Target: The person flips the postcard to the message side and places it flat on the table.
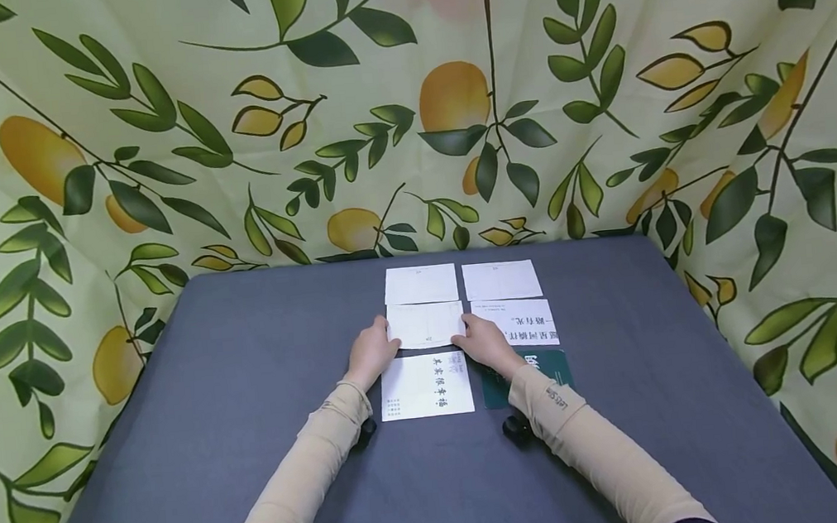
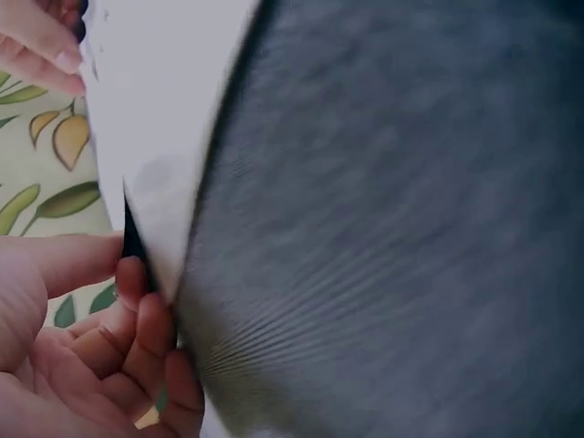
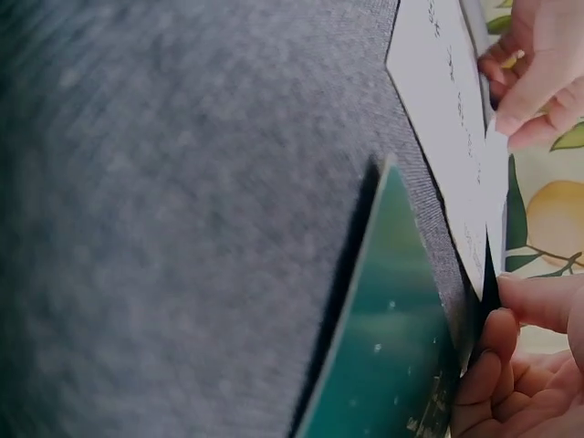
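A white postcard [image 1: 426,326] lies between my two hands in the middle of the table. My left hand [image 1: 373,351] pinches its left edge between thumb and fingers, and my right hand [image 1: 487,343] pinches the right edge. In both wrist views the card's near edge appears slightly lifted. Just in front of it is a white card with dark handwriting-style characters [image 1: 426,385]. Below my right wrist sits a dark green card [image 1: 547,366], partly hidden by the sleeve; its corner shows large in the right wrist view.
Behind the held card is a blank-looking white card [image 1: 420,284], with another white card [image 1: 501,280] to its right. A card printed with large characters [image 1: 524,323] lies beside my right hand. Grey-blue cloth [image 1: 252,409] covers the table, and a fruit-patterned curtain [image 1: 377,132] hangs behind.
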### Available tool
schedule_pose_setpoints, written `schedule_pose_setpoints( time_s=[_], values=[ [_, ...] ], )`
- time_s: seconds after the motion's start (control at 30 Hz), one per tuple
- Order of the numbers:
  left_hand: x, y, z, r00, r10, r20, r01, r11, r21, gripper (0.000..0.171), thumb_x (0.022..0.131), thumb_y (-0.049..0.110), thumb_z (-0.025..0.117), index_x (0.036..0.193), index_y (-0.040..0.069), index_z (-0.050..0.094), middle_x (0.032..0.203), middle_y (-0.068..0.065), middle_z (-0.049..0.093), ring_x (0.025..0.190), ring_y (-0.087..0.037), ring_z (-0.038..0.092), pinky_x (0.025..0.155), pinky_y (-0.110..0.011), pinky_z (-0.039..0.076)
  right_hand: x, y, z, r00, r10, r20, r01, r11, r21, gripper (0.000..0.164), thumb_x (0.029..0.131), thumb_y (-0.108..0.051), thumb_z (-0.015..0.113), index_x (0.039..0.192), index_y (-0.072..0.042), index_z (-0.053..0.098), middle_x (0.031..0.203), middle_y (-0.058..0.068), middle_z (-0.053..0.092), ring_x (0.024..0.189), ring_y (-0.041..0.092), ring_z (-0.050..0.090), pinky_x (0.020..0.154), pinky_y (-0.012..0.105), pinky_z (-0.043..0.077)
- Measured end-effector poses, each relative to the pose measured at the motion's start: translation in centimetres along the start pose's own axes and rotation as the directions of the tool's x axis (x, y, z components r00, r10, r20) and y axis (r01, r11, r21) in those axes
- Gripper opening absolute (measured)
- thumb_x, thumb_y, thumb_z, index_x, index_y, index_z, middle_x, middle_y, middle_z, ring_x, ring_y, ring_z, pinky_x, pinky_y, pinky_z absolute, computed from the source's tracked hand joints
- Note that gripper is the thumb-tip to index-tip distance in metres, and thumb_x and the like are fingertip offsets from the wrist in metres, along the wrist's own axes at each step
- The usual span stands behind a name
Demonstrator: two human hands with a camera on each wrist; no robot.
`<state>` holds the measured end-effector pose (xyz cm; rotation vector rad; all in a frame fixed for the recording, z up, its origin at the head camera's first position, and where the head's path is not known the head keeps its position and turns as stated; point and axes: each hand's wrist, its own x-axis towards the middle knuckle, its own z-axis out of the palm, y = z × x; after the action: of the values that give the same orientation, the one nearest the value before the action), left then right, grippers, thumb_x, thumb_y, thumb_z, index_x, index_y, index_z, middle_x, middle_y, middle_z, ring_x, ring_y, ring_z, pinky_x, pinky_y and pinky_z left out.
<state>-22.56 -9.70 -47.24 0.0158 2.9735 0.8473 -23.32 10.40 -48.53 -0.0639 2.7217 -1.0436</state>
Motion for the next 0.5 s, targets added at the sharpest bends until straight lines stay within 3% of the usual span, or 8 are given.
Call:
schedule_pose_setpoints(
  time_s=[0.13, 0.23, 0.33, 0.4, 0.5],
  values=[
    [-0.04, -0.08, 0.18, 1.000, -0.003, 0.019, 0.002, 0.999, 0.050, 0.034, 0.088, 0.015, 0.060, 0.114, -0.006, 0.053, 0.101, -0.025, 0.067, 0.074, -0.030, 0.066, 0.062, -0.037, 0.052, 0.20, 0.21, 0.11, 1.000, 0.001, 0.016, -0.001, 1.000, -0.025, 0.053, 0.090, -0.020, 0.061, 0.133, 0.005, 0.045, 0.064, 0.009, 0.056, 0.051, 0.011, 0.047, 0.048, 0.021, 0.034],
    [0.13, 0.02, 0.15, 0.999, -0.002, 0.036, 0.000, 0.997, 0.072, 0.034, 0.088, 0.016, 0.061, 0.113, -0.007, 0.054, 0.101, -0.026, 0.066, 0.078, -0.032, 0.067, 0.064, -0.038, 0.053, 0.34, 0.26, 0.32, 1.000, -0.004, 0.020, 0.005, 0.998, -0.067, 0.052, 0.090, -0.021, 0.061, 0.132, 0.006, 0.046, 0.092, 0.019, 0.067, 0.067, 0.015, 0.058, 0.059, 0.023, 0.044],
    [0.43, 0.21, 0.00, 0.999, -0.014, 0.051, 0.009, 0.995, 0.098, 0.033, 0.088, 0.016, 0.062, 0.111, -0.007, 0.055, 0.099, -0.025, 0.067, 0.079, -0.032, 0.066, 0.066, -0.038, 0.052, 0.49, 0.06, 0.42, 1.000, 0.004, 0.031, -0.001, 0.994, -0.106, 0.052, 0.091, -0.021, 0.060, 0.132, 0.007, 0.045, 0.120, 0.023, 0.061, 0.087, 0.020, 0.063, 0.075, 0.030, 0.051],
    [0.57, 0.30, -0.08, 0.998, -0.020, 0.059, 0.014, 0.994, 0.110, 0.033, 0.087, 0.016, 0.063, 0.111, -0.007, 0.055, 0.099, -0.024, 0.067, 0.080, -0.032, 0.066, 0.067, -0.038, 0.053, 0.48, -0.14, 0.44, 0.999, 0.014, 0.046, -0.008, 0.992, -0.127, 0.052, 0.091, -0.021, 0.059, 0.132, 0.008, 0.044, 0.124, 0.024, 0.058, 0.091, 0.023, 0.062, 0.079, 0.033, 0.051],
    [0.67, 0.37, -0.16, 0.997, -0.024, 0.067, 0.016, 0.993, 0.115, 0.035, 0.087, 0.015, 0.063, 0.112, -0.007, 0.054, 0.101, -0.026, 0.066, 0.084, -0.034, 0.067, 0.069, -0.039, 0.053, 0.44, -0.40, 0.42, 0.998, 0.021, 0.059, -0.012, 0.987, -0.157, 0.050, 0.092, -0.021, 0.058, 0.130, 0.008, 0.046, 0.118, 0.024, 0.061, 0.084, 0.021, 0.062, 0.072, 0.030, 0.051]
  ],
)
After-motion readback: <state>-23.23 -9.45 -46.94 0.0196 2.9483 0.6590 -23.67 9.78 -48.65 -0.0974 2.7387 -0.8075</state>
